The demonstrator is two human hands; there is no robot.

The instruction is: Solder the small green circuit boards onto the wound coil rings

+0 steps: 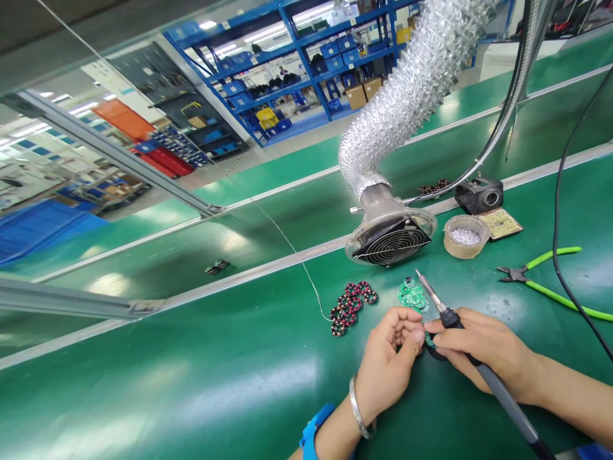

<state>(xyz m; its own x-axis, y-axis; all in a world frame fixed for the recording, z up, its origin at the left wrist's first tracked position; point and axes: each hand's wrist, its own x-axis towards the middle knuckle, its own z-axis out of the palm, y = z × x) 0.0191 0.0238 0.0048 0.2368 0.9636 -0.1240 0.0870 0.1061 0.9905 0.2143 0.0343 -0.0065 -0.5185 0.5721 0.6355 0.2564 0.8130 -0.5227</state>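
Note:
My right hand (pixel 493 348) is closed around a soldering iron (pixel 450 316), its metal tip pointing up and to the left. With bent fingers and thumb pinched, my left hand (pixel 390 358) grips the edge of a small green circuit board (pixel 430 341). The right fingertips touch that board too, and a dark round part shows under it; much of both is hidden by the fingers. Just beyond the hands lies a pile of green circuit boards (pixel 412 295). Several copper-wound motor stators (pixel 349 306) are grouped to the left of it.
A fume extractor hood (pixel 395 239) hangs over the bench from a silver duct (pixel 383 121). Behind the iron stand a round tub (pixel 465 236), a yellow sponge tray (pixel 502 223) and a black holder (pixel 481 195). Green-handled cutters (pixel 550 278) lie right, beneath a black cable (pixel 558 211).

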